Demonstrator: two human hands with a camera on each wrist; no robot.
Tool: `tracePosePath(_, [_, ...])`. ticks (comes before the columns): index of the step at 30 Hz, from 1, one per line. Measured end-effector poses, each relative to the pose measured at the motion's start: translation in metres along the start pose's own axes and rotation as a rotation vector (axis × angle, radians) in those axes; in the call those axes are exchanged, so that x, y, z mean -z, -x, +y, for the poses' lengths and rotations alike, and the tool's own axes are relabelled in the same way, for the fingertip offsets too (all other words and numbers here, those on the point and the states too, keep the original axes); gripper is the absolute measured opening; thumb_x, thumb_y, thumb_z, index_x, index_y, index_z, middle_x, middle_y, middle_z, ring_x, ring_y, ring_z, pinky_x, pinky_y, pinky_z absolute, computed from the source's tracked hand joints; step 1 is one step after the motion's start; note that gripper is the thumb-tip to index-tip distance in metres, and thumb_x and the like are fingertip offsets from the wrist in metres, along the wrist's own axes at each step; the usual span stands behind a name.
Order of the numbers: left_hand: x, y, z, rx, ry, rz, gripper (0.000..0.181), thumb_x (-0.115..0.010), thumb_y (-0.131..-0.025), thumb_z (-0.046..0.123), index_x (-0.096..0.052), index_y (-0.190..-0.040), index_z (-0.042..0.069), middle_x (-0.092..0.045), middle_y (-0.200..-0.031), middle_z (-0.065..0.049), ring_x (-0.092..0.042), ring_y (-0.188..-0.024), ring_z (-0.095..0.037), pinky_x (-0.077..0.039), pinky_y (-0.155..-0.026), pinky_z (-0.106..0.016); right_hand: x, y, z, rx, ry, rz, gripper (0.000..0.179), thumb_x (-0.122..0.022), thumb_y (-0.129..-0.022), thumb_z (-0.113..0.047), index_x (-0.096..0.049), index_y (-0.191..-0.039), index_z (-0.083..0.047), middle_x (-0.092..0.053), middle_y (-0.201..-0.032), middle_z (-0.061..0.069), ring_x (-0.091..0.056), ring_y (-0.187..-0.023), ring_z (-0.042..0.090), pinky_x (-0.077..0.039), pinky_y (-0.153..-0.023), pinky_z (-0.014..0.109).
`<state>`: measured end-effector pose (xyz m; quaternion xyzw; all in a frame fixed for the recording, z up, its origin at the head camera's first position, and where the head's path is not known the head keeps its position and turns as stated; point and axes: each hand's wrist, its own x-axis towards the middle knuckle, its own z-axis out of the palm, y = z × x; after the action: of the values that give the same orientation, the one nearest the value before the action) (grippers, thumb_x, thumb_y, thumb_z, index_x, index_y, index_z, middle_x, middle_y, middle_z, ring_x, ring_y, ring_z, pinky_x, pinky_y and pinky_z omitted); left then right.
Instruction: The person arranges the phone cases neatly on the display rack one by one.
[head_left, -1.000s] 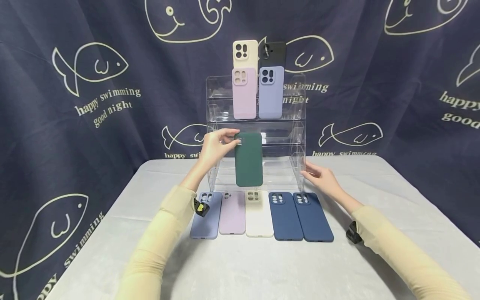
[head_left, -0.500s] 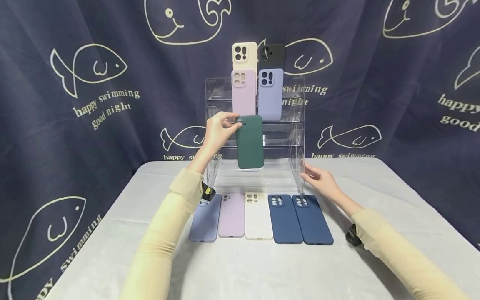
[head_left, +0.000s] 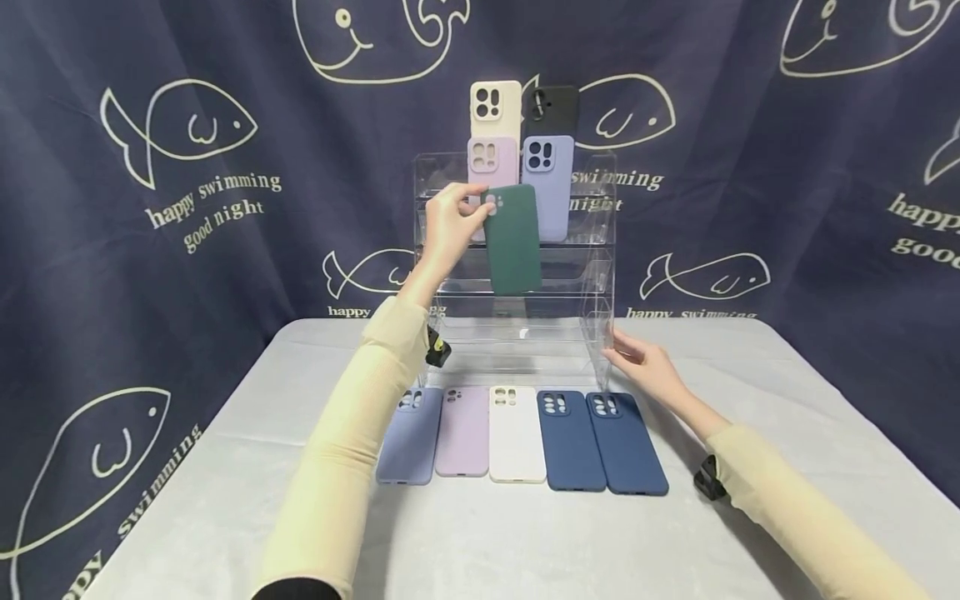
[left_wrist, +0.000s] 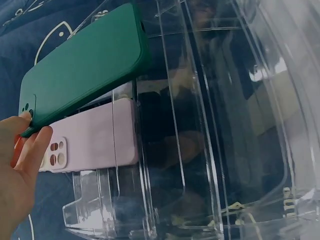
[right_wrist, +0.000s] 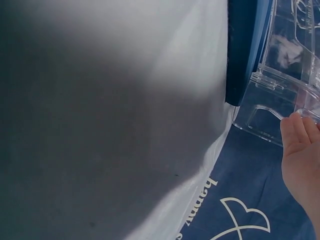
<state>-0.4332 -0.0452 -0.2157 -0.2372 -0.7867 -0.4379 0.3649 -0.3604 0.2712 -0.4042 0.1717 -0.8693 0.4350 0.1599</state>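
In the head view my left hand pinches a green phone case by its top left corner, near the camera cutout. The case hangs slightly tilted in front of a clear tiered display stand, partly covering a pink phone case on an upper tier. From the left wrist view, the green case is apart from the stand's tiers and overlaps the pink case. My right hand touches the stand's right side low down; in the right wrist view its fingers lie fairly straight against the clear plastic.
A light blue case, a cream case and a black case stand on the upper tiers. Flat on the grey-white tablecloth lies a row of cases, including a lavender case, a white case and a navy case.
My left hand has lifted the green case from the stand's lower part up towards the tier with the pink case, drifting slightly right. My right hand has stayed at the stand's side.
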Motion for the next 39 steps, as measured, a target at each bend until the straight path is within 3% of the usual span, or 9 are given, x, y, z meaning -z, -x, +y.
tracePosePath(6, [-0.018, -0.013, 0.005, -0.03, 0.043, 0.008, 0.03, -0.072, -0.082, 0.014, -0.068, -0.109, 0.002, -0.067, -0.106, -0.012, -0.068, -0.079, -0.023, -0.056, -0.07, -0.02, 0.001, 0.004, 0.003, 0.035, -0.019, 0.028, 0.05, -0.063, -0.089, -0.011, -0.045, -0.133, 0.005, -0.053, -0.126, 0.026, -0.058, -0.109, 0.039, -0.047, -0.088, 0.012])
tracePosePath(12, [-0.033, -0.02, 0.003, -0.029, 0.063, 0.007, 0.03, -0.069, -0.084, 0.011, -0.066, -0.112, 0.002, -0.065, -0.111, -0.012, -0.068, -0.086, -0.022, -0.054, -0.076, -0.013, -0.002, 0.005, 0.004, 0.007, 0.002, 0.03, 0.051, -0.063, -0.09, -0.016, -0.046, -0.134, 0.002, -0.054, -0.127, 0.023, -0.057, -0.11, 0.038, -0.045, -0.086, 0.006])
tracePosePath(16, [-0.041, -0.023, -0.001, -0.035, 0.039, 0.027, 0.03, -0.069, -0.084, 0.01, -0.066, -0.112, 0.001, -0.065, -0.112, -0.013, -0.067, -0.088, -0.022, -0.053, -0.078, -0.012, -0.003, 0.003, 0.002, 0.005, -0.006, 0.024, 0.052, -0.063, -0.09, -0.018, -0.046, -0.135, 0.002, -0.053, -0.128, 0.023, -0.058, -0.11, 0.038, -0.046, -0.087, 0.009])
tracePosePath(26, [-0.064, -0.021, -0.012, -0.018, -0.026, -0.003, 0.031, -0.067, -0.086, 0.011, -0.064, -0.116, 0.004, -0.065, -0.117, -0.01, -0.067, -0.095, -0.02, -0.05, -0.088, -0.016, -0.006, 0.001, 0.003, 0.01, -0.016, 0.035, 0.05, -0.064, -0.089, -0.016, -0.047, -0.133, 0.002, -0.056, -0.125, 0.023, -0.059, -0.109, 0.036, -0.046, -0.086, 0.007])
tracePosePath(33, [-0.076, -0.018, -0.017, -0.06, -0.077, -0.049, 0.029, -0.064, -0.088, 0.01, -0.065, -0.116, 0.003, -0.066, -0.116, -0.011, -0.066, -0.094, -0.02, -0.051, -0.087, -0.018, -0.004, 0.001, 0.0, 0.012, -0.015, 0.036, 0.049, -0.064, -0.089, -0.016, -0.048, -0.133, 0.001, -0.057, -0.124, 0.022, -0.059, -0.109, 0.036, -0.049, -0.09, 0.021])
tracePosePath(39, [-0.084, -0.015, -0.019, -0.067, -0.07, -0.049, 0.029, -0.066, -0.086, 0.009, -0.065, -0.114, 0.001, -0.067, -0.113, -0.012, -0.066, -0.092, -0.02, -0.051, -0.086, -0.016, -0.001, 0.0, 0.002, 0.014, -0.02, 0.027, 0.05, -0.064, -0.089, -0.015, -0.047, -0.134, 0.001, -0.055, -0.125, 0.022, -0.058, -0.111, 0.037, -0.046, -0.089, 0.011])
